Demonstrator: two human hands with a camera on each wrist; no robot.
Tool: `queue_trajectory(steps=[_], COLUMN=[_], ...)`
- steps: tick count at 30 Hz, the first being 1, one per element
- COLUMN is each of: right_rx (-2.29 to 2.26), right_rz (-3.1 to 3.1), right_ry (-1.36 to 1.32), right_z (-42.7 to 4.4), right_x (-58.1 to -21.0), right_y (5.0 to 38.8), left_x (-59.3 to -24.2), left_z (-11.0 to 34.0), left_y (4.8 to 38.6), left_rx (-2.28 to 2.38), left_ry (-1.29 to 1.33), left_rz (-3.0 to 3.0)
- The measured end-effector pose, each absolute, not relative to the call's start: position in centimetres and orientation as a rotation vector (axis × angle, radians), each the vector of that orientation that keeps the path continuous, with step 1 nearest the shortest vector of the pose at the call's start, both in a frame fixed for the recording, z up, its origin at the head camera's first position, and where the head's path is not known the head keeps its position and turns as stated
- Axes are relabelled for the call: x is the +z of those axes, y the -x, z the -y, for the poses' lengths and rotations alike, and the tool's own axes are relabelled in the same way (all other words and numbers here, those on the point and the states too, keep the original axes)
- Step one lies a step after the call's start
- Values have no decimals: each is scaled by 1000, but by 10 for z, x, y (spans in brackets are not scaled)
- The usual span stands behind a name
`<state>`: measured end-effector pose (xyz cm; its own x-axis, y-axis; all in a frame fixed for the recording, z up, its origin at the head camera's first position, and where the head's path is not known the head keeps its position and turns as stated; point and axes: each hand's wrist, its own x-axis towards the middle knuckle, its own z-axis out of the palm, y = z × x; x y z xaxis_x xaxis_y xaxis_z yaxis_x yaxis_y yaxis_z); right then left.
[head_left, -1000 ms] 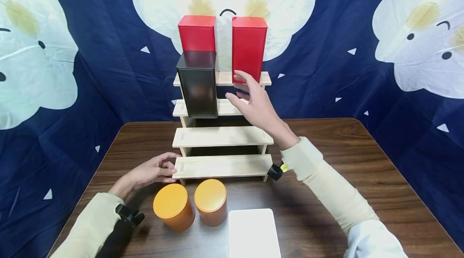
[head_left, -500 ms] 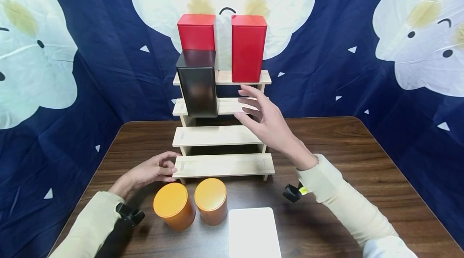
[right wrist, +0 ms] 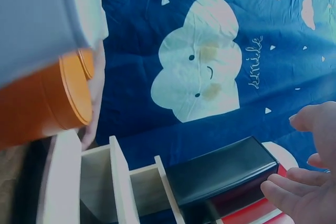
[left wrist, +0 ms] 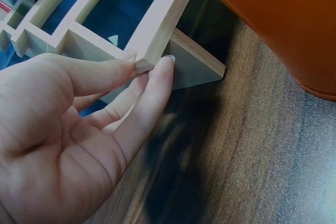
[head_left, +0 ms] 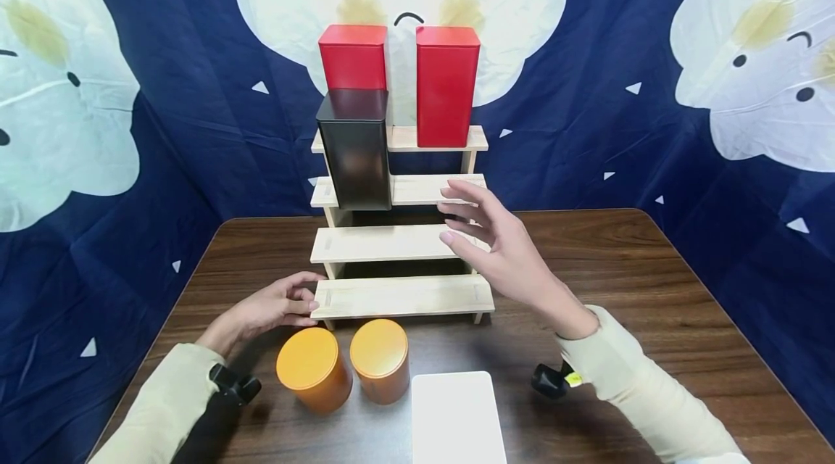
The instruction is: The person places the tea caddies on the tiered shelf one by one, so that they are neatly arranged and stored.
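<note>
My left hand (head_left: pixel 264 313) pinches the left end of the lowest step of a stepped wooden display stand (head_left: pixel 404 296). In the left wrist view, thumb and fingertips meet on the corner of that plank (left wrist: pixel 157 38). My right hand (head_left: pixel 505 246) hangs in the air by the stand's right side, fingers loosely bent and nothing in them. One red tin (head_left: pixel 447 90) stands on the top step at the right, and another red tin (head_left: pixel 354 65) at the left is partly hidden by a tall black tin (head_left: pixel 356 163) on the step below.
Two orange round canisters (head_left: pixel 314 370) stand on the wooden table (head_left: pixel 620 283) before the stand. A white rounded rectangular object (head_left: pixel 457 417) lies to their right. Behind hangs a blue cloth (head_left: pixel 587 123) with white clouds.
My right hand has moved away from the right red tin, down and to the right. The left hand has stayed at the stand's lowest step.
</note>
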<state>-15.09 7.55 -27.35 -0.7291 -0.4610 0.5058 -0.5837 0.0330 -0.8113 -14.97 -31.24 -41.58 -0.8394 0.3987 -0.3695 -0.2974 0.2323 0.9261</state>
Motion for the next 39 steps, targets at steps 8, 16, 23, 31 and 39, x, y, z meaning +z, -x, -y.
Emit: queue_trajectory(steps=[8, 16, 23, 31, 39], right_rx=[1897, 1948, 2034, 1950, 1707], right_rz=[2236, 2226, 2241, 2332, 2472], right_ry=[-1072, -1090, -1157, -1234, -1350], right_z=[-91, -108, -112, -113, -119], right_x=[-287, -293, -308, -327, -338], right_y=[131, 111, 92, 77, 63], left_x=[-416, -416, -416, -416, -416], left_z=[310, 310, 309, 312, 312], left_y=[148, 149, 148, 150, 150], left_rx=[1664, 1658, 1655, 1642, 1657], left_ry=[-87, -85, -84, -94, -107], left_rz=[-1964, -1963, -1962, -1982, -1967])
